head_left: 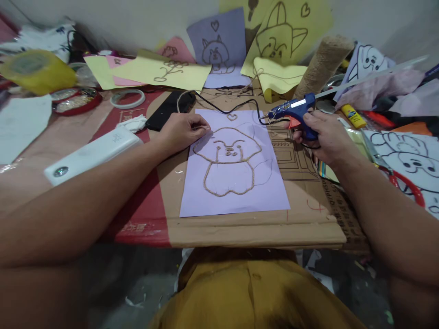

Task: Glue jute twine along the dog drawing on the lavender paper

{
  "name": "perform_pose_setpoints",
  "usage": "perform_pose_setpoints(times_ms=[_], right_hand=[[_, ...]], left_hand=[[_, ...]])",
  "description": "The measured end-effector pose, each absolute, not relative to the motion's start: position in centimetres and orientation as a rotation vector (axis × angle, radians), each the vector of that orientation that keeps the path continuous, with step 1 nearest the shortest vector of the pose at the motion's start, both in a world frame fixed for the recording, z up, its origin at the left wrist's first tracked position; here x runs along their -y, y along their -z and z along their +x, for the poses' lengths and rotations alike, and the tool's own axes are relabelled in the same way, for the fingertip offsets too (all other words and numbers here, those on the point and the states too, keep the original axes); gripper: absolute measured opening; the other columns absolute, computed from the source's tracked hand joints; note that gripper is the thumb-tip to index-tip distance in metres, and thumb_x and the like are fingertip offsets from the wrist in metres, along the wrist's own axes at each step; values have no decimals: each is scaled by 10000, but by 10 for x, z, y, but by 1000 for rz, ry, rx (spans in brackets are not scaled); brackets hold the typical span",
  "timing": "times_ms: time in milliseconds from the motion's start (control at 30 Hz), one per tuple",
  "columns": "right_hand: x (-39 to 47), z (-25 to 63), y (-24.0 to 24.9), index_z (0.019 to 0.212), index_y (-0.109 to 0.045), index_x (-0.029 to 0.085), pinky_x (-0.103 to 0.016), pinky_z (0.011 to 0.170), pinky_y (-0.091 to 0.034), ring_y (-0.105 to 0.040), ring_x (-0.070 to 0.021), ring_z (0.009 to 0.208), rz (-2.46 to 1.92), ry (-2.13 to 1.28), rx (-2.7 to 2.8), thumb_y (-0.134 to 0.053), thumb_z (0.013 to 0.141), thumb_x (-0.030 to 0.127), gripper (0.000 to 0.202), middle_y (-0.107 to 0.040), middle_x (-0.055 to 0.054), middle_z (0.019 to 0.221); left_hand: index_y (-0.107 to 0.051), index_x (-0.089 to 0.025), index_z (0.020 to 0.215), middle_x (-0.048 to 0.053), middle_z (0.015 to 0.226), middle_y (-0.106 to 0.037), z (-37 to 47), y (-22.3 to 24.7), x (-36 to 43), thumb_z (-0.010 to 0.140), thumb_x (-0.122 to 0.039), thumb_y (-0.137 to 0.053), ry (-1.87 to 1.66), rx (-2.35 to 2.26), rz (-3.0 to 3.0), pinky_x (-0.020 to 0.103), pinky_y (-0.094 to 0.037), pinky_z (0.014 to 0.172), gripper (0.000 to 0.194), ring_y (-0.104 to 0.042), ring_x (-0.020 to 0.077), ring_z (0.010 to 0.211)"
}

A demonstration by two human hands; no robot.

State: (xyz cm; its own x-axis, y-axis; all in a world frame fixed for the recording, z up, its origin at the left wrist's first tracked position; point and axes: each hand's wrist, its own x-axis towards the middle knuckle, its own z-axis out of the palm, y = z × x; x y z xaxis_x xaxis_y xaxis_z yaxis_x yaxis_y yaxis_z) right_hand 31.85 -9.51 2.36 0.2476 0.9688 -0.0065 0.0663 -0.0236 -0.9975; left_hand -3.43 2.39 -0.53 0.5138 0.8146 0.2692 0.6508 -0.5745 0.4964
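Observation:
A purple sheet of paper [236, 203] lies on the cardboard, with an animal figure [228, 162] outlined in brown twine. Thin drawn lines for an ear and a tail show at the figure's right, without twine on them. My left hand [183, 132] is at the sheet's upper left, thumb and fingers pinched on an end of twine [180, 101] that loops up behind it. Off the sheet's right edge, my right hand [324, 132] grips a blue hot glue gun [295, 112], its nozzle pointing left above the sheet's upper right corner.
A twine cone [325, 64] stands behind the glue gun. A black phone [171, 109] and white power bank [91, 155] lie left. Red-handled scissors [401, 180] and a yellow glue stick [353, 115] are right. Finished twine pictures [219, 50] lean on the wall. A black cord crosses behind the sheet.

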Motion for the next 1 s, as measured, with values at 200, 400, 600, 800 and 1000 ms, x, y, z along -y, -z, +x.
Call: perform_pose_setpoints(times_ms=[200,400,600,800,1000], right_hand=[[97,317,-25,943,-639,190,-248,560,-425,-590,-105,672,-1338,-983,1076,-638,929,298,108,-746,-83,993],[98,318,-25,1061,-622,248,-271,581,-436,-611,-135,735,-1232,-991,1175,-727,847,369,268,-746,-51,1033],[99,316,-24,1020,-645,267,-309,595,-460,-616,-162,720,-1264,-1044,1257,-741,828,431,270,-735,-44,989],[96,314,-21,997,-634,256,-303,562,-431,-606,-157,691,-1252,-1092,1262,-737,824,481,301,-749,-55,982],[98,305,-27,1059,-572,306,-320,594,-437,-636,-172,737,-1151,-1020,1245,-726,833,501,335,-739,-26,1057]], left_hand=[[-806,-183,937,71,863,-776,-32,1,-18,879,-370,-643,-805,-1277,2380,308,-469,745,255,-644,189,764],[-794,-187,907,55,792,-736,-31,-1,-15,883,-361,-650,-904,-1306,2352,312,-438,705,227,-586,170,707],[-777,-201,1008,24,763,-686,-31,-2,-14,843,-316,-639,-889,-1286,2364,288,-448,683,244,-561,160,689],[-700,-180,935,50,882,-706,-29,-5,-15,767,-229,-610,-847,-1245,2336,280,-463,731,197,-607,176,787],[-517,-223,608,-2,544,-457,-18,-25,-12,921,-447,-540,-958,-1418,2248,324,-359,621,386,-466,159,597]])
